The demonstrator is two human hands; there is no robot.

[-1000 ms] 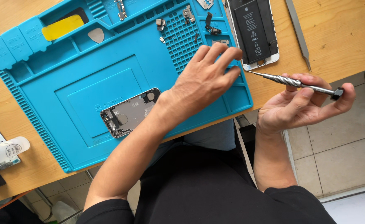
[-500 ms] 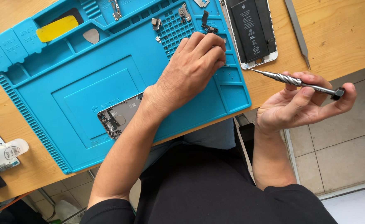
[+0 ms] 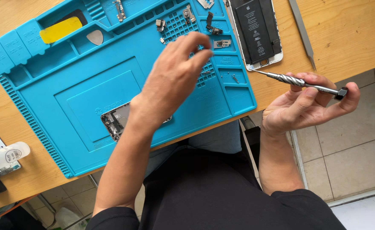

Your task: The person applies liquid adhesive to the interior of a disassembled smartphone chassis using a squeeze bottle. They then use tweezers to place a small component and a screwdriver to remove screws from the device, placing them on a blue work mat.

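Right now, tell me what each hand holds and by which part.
The right hand holds a screwdriver by its handle end. The left hand is blurred above the blue mat; whether its fingertips pinch anything cannot be told.

The left hand (image 3: 170, 81) is raised at the centre of the frame, blurred, its forearm running down to the lower left. Its fingers (image 3: 198, 40) curl toward the thumb, apparently pinched, though the blur hides any contact. The right hand (image 3: 306, 104) sits at the right of the frame, palm up, fingers folded loosely, with the forearm dropping straight down.
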